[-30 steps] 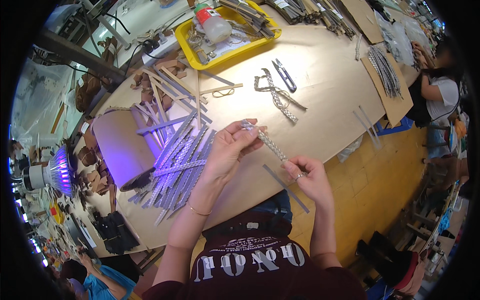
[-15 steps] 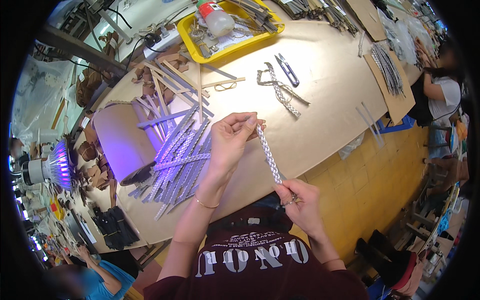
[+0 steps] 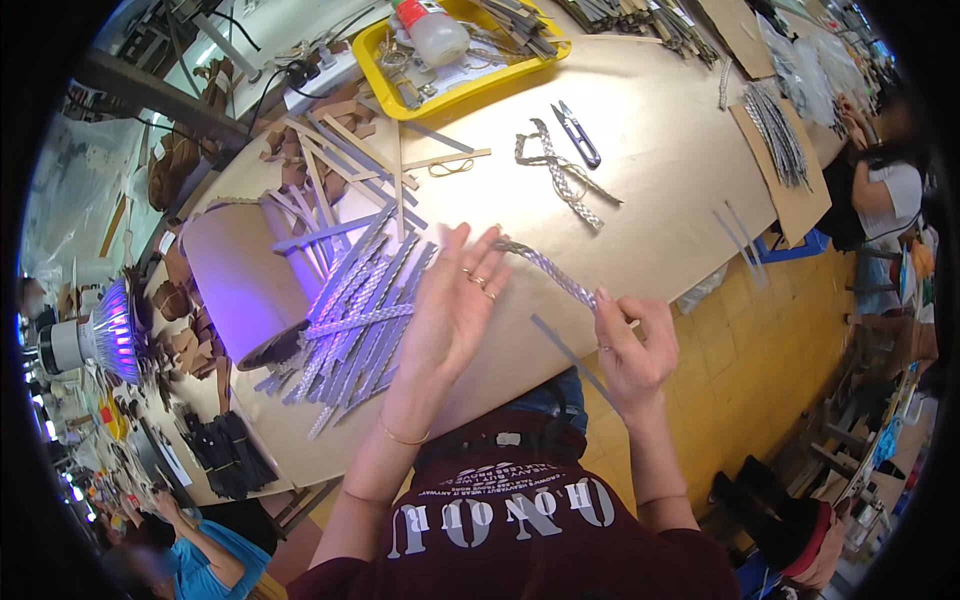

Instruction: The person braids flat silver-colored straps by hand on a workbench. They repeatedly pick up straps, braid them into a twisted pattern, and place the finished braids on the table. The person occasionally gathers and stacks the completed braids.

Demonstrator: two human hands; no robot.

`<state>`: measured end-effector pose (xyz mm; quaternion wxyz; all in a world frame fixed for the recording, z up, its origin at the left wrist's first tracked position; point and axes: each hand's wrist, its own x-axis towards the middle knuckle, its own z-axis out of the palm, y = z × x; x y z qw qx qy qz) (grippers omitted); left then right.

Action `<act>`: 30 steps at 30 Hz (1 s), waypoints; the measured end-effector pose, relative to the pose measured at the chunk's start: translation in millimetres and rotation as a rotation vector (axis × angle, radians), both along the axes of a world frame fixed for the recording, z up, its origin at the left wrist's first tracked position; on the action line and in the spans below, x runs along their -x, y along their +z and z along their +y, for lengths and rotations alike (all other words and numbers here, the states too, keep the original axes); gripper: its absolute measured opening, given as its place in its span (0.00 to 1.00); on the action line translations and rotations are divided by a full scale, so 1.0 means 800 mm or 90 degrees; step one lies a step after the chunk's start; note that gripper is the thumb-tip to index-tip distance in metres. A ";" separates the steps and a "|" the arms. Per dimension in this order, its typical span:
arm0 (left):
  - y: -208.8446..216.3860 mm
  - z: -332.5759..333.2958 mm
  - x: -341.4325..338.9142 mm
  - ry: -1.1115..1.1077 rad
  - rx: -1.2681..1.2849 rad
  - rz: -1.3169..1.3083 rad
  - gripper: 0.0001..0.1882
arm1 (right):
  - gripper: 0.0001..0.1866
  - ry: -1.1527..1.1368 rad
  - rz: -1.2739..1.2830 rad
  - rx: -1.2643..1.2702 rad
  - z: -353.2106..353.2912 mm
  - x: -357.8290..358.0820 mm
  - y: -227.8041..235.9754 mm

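Far L: lamp [image 3: 112, 330] w/ purple glow, pointing at brown roll [image 3: 240, 275] lying on table [image 3: 670, 210]. Below them, black bundle [image 3: 230, 455] nr table edge; person in blue [image 3: 215, 555] at bottom L. Above & R of roll, brown scraps [image 3: 290, 155]. Just R of roll, messy pile of strips [image 3: 345, 335], grey/plaited, partly purple-lit. Next, L hand [image 3: 455, 300]: palm up, fingers loose, not clenched; fingertips right by far end of braid [image 3: 550, 268], can't tell if touching. Up top, yellow tray [image 3: 480, 86] w/ bottle [image 3: 430, 35] in it. Braid (silvery) runs btwn the 2 hands, over table, sloping down to R hand [image 3: 637, 345], which pinches its near end, thumb on top, other fingers curled. Above braid, on table: spare braid [image 3: 562, 185], bent, & snips [image 3: 583, 142] just beside it. Thin grey strip [image 3: 562, 347] below braid, nr R hand. Far R: card [image 3: 805, 215] w/ braid bundle [image 3: 775, 135] on it; person in white [image 3: 885, 200] beyond.
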<state>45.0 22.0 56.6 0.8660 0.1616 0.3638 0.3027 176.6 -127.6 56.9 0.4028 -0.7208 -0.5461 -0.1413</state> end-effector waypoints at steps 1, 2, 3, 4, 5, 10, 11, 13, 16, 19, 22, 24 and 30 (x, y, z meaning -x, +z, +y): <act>0.000 -0.005 0.002 -0.042 -0.037 0.005 0.33 | 0.25 -0.007 0.008 -0.004 -0.001 0.005 -0.001; 0.000 -0.010 0.003 -0.075 -0.055 0.019 0.33 | 0.24 -0.013 0.016 -0.011 -0.003 0.009 -0.003; 0.000 -0.015 0.002 -0.057 -0.075 0.047 0.32 | 0.24 -0.020 0.022 -0.019 -0.005 0.013 -0.004; -0.001 -0.022 0.001 -0.030 -0.075 0.083 0.32 | 0.23 -0.034 0.044 -0.028 -0.006 0.017 -0.004; 0.000 -0.027 0.001 -0.009 -0.069 0.114 0.31 | 0.22 -0.050 0.065 -0.036 -0.008 0.021 -0.004; 0.013 -0.040 0.006 -0.117 -0.052 0.013 0.27 | 0.20 -0.070 0.104 -0.048 -0.012 0.036 -0.003; 0.018 -0.041 0.007 -0.151 -0.036 -0.037 0.26 | 0.21 -0.058 0.094 -0.043 -0.012 0.040 -0.003; 0.021 -0.033 0.004 -0.109 -0.075 0.039 0.25 | 0.21 -0.019 0.085 -0.013 -0.011 0.047 -0.002; 0.025 -0.015 0.006 -0.122 -0.172 0.081 0.24 | 0.25 0.085 0.097 0.068 -0.010 0.056 0.005; 0.029 -0.004 0.012 -0.213 -0.226 0.089 0.21 | 0.27 0.050 0.152 0.070 -0.007 0.054 0.017; 0.034 -0.009 0.015 -0.345 -0.138 0.005 0.16 | 0.29 0.038 0.361 0.025 0.003 0.040 0.031; 0.036 -0.018 0.013 -0.435 -0.114 0.045 0.14 | 0.29 0.076 0.345 0.056 0.016 0.027 0.034; 0.032 -0.040 0.000 -0.475 -0.361 0.146 0.12 | 0.19 0.110 0.231 0.131 0.039 0.015 0.032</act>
